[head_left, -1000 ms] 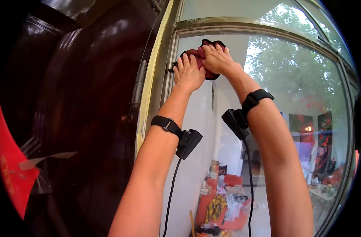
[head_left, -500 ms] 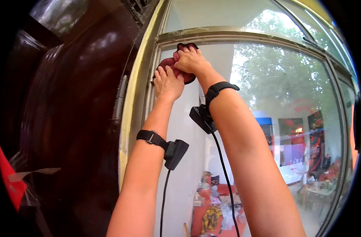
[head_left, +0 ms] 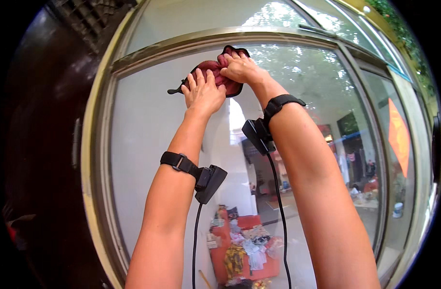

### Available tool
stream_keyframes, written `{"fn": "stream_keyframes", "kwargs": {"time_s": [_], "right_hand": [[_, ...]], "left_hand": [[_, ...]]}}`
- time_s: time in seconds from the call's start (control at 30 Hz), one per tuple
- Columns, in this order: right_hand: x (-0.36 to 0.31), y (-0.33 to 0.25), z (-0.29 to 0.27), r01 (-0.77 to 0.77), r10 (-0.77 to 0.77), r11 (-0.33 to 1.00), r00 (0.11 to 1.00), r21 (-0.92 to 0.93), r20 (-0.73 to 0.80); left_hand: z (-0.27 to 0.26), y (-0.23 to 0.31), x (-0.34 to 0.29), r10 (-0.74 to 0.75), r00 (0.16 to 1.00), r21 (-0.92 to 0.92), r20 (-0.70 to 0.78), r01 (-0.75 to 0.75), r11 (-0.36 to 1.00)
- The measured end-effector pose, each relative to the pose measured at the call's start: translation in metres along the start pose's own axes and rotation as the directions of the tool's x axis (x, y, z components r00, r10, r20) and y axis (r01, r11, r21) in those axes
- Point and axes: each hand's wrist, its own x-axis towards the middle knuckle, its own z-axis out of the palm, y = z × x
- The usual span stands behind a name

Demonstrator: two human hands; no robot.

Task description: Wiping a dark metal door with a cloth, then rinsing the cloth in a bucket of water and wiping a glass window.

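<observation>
A dark red cloth [head_left: 234, 88] with a black edge lies bunched against the upper part of a large glass pane [head_left: 153, 125], just under the frame's top bar. My left hand [head_left: 203, 94] presses flat over the cloth's left part, fingers spread and stretched upward. Higher up and to the right, my right hand [head_left: 242, 68] has its fingers over a gathered fold of the same cloth, the thumb lying against it. Both arms reach up. Each wrist wears a black strap with a small black device [head_left: 211, 184] and a cable hanging from it.
A metal window frame [head_left: 215, 34] with a yellowish left edge borders the pane. Dark brown panelling [head_left: 42, 144] stands at the left. An orange sheet [head_left: 399, 137] hangs at the right. Through the glass show clothes on a red surface [head_left: 252, 221] and reflected trees.
Both hands and the cloth have slid right across the glass, away from the left frame edge. My view has turned to the right too, showing more of the pane.
</observation>
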Motion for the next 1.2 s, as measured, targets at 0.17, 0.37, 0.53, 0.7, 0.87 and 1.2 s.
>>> {"fn": "stream_keyframes", "kwargs": {"time_s": [0.17,0.37,0.53,0.7,0.87,1.2], "right_hand": [[-0.046,0.121,-0.049,-0.065,0.067,0.996,0.997,-0.065,0.037],[-0.123,0.188,-0.069,-0.113,0.114,0.992,0.994,-0.054,0.003],[-0.179,0.180,-0.057,-0.022,0.019,0.999,0.994,-0.033,-0.106],[-0.193,0.129,-0.073,-0.058,0.076,0.990,0.987,0.129,-0.140],[-0.169,0.115,-0.088,0.173,-0.279,0.930,0.907,-0.323,-0.316],[-0.047,0.136,-0.085,-0.369,0.639,0.727,0.673,0.578,-0.374]], "left_hand": [[0.030,0.123,-0.004,0.090,0.996,0.022,0.009,-0.090,0.996],[0.056,0.197,-0.044,0.215,0.974,0.029,-0.069,-0.214,0.976],[0.070,0.199,-0.090,0.313,0.947,-0.003,-0.074,-0.314,0.949],[0.045,0.169,-0.089,0.325,0.945,-0.024,0.026,-0.325,0.946],[0.018,0.135,-0.079,0.239,0.971,0.061,-0.012,-0.238,0.969],[-0.027,0.025,-0.090,0.210,0.977,-0.092,0.030,-0.206,0.974]]}}
